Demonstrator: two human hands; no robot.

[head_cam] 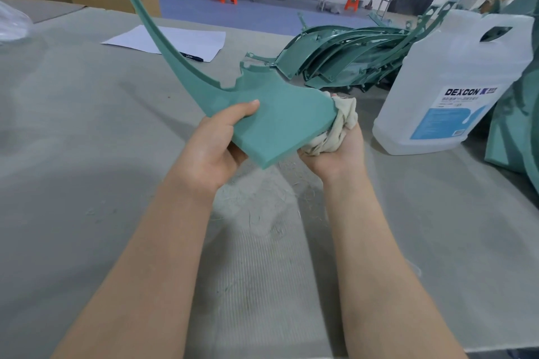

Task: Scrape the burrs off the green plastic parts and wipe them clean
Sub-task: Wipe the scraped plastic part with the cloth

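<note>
Head view: left hand grips green part; right hand presses rag against its edge.

Curved green part held aloft, rag-wiped

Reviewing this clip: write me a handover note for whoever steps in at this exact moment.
Left hand: grips the wide end of a curved green plastic part, thumb on top, part held above the grey table.
Right hand: holds a crumpled beige cloth against the part's right edge.
Stack of similar green parts lies behind; a clear jug labelled DEXCON stands to the right.
Done: pale dust and shavings lie under the hands, suggesting scraping has happened.
Left: finish wiping this part. Whether the stack is processed cannot be told.
</note>
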